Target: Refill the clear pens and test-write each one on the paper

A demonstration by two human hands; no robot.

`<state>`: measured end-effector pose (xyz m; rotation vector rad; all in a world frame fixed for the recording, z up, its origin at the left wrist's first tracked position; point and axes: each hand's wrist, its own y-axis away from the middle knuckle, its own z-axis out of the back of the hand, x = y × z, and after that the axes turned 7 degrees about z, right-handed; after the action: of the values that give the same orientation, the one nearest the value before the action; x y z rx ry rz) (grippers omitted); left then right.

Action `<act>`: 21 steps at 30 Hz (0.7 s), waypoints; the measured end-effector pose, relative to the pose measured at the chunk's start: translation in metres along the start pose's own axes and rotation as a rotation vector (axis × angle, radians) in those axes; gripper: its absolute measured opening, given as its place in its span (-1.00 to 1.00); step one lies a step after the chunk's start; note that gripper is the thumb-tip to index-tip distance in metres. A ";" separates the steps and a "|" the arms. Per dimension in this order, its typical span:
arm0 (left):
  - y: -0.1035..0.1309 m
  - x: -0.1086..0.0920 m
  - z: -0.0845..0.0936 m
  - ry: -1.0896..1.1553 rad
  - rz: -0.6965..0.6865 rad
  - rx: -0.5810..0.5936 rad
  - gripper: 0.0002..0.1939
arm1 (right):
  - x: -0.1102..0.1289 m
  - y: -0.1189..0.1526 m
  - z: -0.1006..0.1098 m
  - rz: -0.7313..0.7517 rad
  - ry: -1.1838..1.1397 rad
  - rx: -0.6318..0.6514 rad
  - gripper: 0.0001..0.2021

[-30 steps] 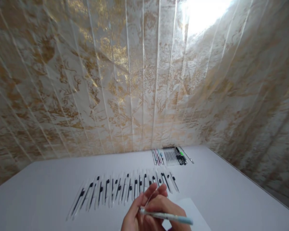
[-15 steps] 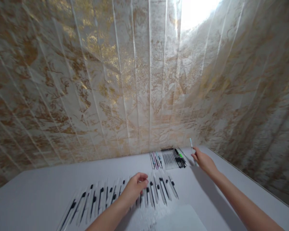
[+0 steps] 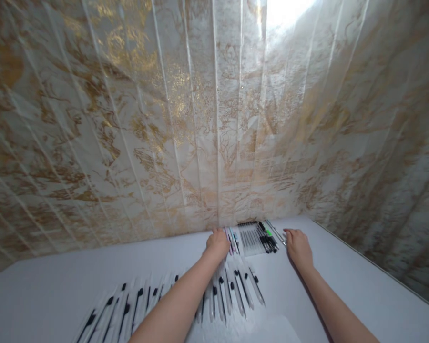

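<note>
Nearest us, at the bottom of the view, a pale, flat rectangular sheet (image 3: 271,328) lies on the smooth white tabletop (image 3: 93,262). Just beyond it stretches a long row of slim clear-barrelled pens with black clips and dark cores (image 3: 238,297), and our left forearm (image 3: 178,295) crosses above it. We would keep that arm raised, so that it does not nudge the row askew.

Farther off, our left hand (image 3: 219,244) reaches down at a small cluster of slim pink and pale-blue pens (image 3: 231,241), its fingers bent and mostly hidden; whether they pinch one we cannot tell. A light grip on one barrel should spare its neighbours.

Our right hand (image 3: 299,247) rests beside two thin, silvery, pale-tipped pens (image 3: 275,233), fingers loosely curled; we cannot tell whether they touch. Gentle fingertips should keep that pair parallel.

Between the hands lie a clear plastic holder of thin grey rods (image 3: 253,250) and a black pen bundle with a bright green patch (image 3: 268,240). Behind hangs the gold-patterned, whitish curtain (image 3: 171,119).
</note>
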<state>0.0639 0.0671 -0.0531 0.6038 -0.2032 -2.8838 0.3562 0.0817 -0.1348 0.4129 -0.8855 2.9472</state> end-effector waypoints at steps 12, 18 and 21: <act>-0.023 -0.001 0.000 -0.167 0.077 -0.017 -0.63 | -0.019 0.005 -0.012 -0.069 -0.170 -0.211 -0.85; -0.037 0.006 0.005 -0.267 0.082 -0.006 -0.65 | -0.021 0.005 -0.016 -0.098 -0.197 -0.208 -0.82; -0.032 0.015 0.007 -0.320 0.037 -0.047 -0.63 | -0.020 0.004 -0.015 -0.112 -0.215 -0.207 -0.80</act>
<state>0.0427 0.0961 -0.0582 0.1250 -0.1877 -2.9234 0.3714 0.0873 -0.1545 0.7504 -1.1360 2.7103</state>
